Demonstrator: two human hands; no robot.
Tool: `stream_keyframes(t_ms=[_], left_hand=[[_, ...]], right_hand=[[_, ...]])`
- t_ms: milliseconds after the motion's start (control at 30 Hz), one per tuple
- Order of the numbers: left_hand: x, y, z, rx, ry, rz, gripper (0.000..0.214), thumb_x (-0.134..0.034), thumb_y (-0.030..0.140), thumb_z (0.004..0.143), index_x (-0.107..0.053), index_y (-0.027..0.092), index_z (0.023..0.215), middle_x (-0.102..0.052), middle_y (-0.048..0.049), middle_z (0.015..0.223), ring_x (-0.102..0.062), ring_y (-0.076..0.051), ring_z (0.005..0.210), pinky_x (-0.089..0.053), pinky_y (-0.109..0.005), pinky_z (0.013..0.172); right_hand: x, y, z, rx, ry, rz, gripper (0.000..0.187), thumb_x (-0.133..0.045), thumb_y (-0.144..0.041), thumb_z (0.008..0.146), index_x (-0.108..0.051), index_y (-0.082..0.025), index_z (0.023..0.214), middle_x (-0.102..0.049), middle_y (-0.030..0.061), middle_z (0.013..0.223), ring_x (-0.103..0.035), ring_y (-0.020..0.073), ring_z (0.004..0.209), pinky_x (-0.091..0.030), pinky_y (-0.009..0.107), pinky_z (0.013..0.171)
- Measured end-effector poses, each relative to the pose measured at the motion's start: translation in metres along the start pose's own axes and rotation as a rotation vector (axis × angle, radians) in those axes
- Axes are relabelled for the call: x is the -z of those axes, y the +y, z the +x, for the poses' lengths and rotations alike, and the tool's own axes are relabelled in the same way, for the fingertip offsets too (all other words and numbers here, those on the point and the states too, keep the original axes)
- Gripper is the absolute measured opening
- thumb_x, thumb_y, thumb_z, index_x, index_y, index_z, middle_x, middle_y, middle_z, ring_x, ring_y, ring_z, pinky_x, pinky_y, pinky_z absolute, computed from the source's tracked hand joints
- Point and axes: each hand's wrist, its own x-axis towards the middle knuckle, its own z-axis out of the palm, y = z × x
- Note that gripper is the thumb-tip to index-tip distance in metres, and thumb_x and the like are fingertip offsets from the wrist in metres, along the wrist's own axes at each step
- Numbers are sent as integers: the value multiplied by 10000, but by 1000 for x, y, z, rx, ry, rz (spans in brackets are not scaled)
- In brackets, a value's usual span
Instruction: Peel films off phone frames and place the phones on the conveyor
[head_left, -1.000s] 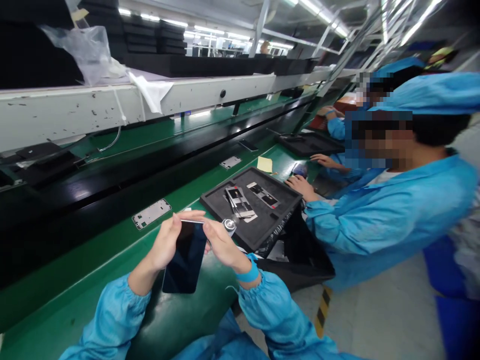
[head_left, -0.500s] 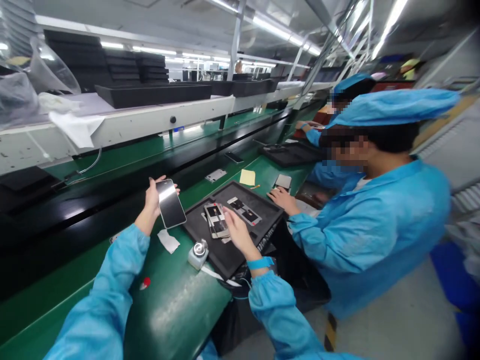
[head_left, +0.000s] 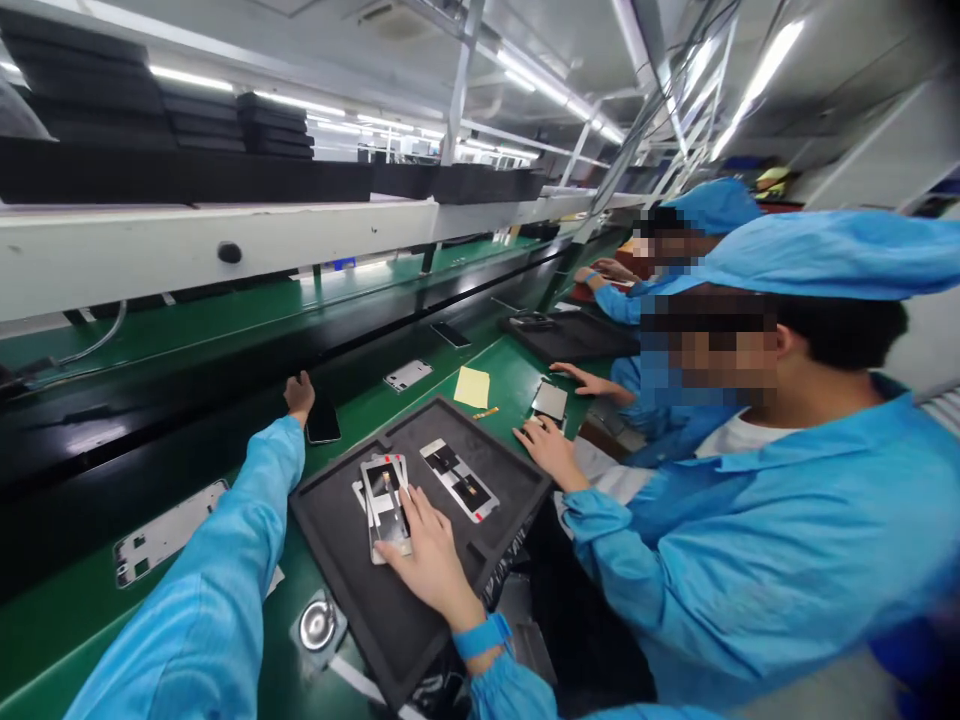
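At the edge of the black belt, my left hand [head_left: 300, 395] has curled fingers against the upper left of a dark-faced smartphone [head_left: 324, 424]; the hand hides part of it. My right hand [head_left: 431, 560] grips the lower end of a white-framed phone screen [head_left: 380, 510], thumb on one side and fingers on the other. This screen lies on top of other white-framed pieces on the black foam tray [head_left: 337, 560]. A separate white phone screen [head_left: 459, 482] with a red mark lies to the right on the same tray.
A round metal-topped dispenser [head_left: 317, 626] stands by the tray's near-left edge. Beyond the tray are a yellow note [head_left: 472, 387], a phone frame [head_left: 409, 375] and another dark phone [head_left: 450, 335]. A larger white plate [head_left: 169, 530] lies left. A co-worker's hand [head_left: 551, 450] is close on the right.
My left hand has carried the smartphone from above the green bench forward to the belt's edge. My right hand has settled onto the phone screen on the tray. The view has shifted.
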Motion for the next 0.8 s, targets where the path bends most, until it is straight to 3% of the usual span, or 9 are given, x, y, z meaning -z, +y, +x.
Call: stream_keyframes(t_ms=[100,200,300,367,433,500,600,700,800], left_hand=[[-50,-12,20,121,10,306,524,-717,399,1032,-593,199,1500,-540,-155,1588,-569,-363,1415,-504,-633,1164],[-115,-19,32,127,-156,510,712,-772,445,985,-510,219,1608,-358,-182,1751,-341,-444,1604,-310,-714,1280],[-170,-21,40,100,-349,613,916,-850,517,903,-441,234,1672,-252,-226,1796,-156,-532,1655,-158,-793,1283],[-193,-20,44,88,-419,643,859,-824,505,931,-455,248,1663,-307,-208,1779,-190,-520,1650,-148,-814,1275],[-203,-17,48,73,-440,645,703,-767,439,990,-512,242,1615,-412,-168,1725,-311,-456,1619,-222,-778,1285],[-199,-12,50,58,-425,621,588,-744,390,1012,-574,216,1547,-493,-155,1654,-429,-409,1554,-331,-723,1268],[-172,2,47,37,-373,527,510,-740,378,1018,-621,192,1477,-567,-155,1573,-534,-375,1465,-434,-671,1217],[-124,22,35,18,-297,353,581,-824,330,954,-617,174,1474,-654,-144,1461,-604,-363,1383,-464,-629,1202],[-62,43,10,41,-160,120,851,-990,216,751,-585,162,1498,-754,-122,1202,-658,-380,1289,-474,-549,1199]], right_hand=[[3,1,-2,-11,24,45,786,-741,-316,883,-526,-130,1617,-471,224,1703,-414,393,1622,-431,572,1248],[6,3,-6,-14,30,105,791,-723,-256,867,-520,-135,1622,-476,222,1700,-417,393,1621,-439,577,1244],[8,8,-11,-18,22,176,816,-710,-240,858,-496,-155,1640,-476,205,1705,-425,389,1617,-436,589,1256],[7,13,-13,-18,33,226,854,-723,-242,837,-478,-187,1654,-499,182,1695,-451,394,1600,-451,601,1254],[1,18,-14,-10,74,270,904,-743,-235,812,-457,-243,1669,-530,146,1679,-481,398,1579,-471,605,1248],[-5,24,-13,-3,131,296,948,-761,-216,787,-442,-293,1677,-558,115,1660,-507,397,1560,-488,593,1241],[-13,30,-10,-20,172,317,929,-766,-220,784,-467,-269,1662,-583,129,1632,-540,397,1531,-503,569,1233],[-14,30,-7,-62,167,362,827,-741,-272,836,-515,-189,1627,-621,173,1569,-596,379,1470,-517,538,1217],[-9,27,-3,-100,223,446,737,-712,-327,890,-559,-146,1588,-684,182,1433,-667,336,1358,-538,486,1186]])
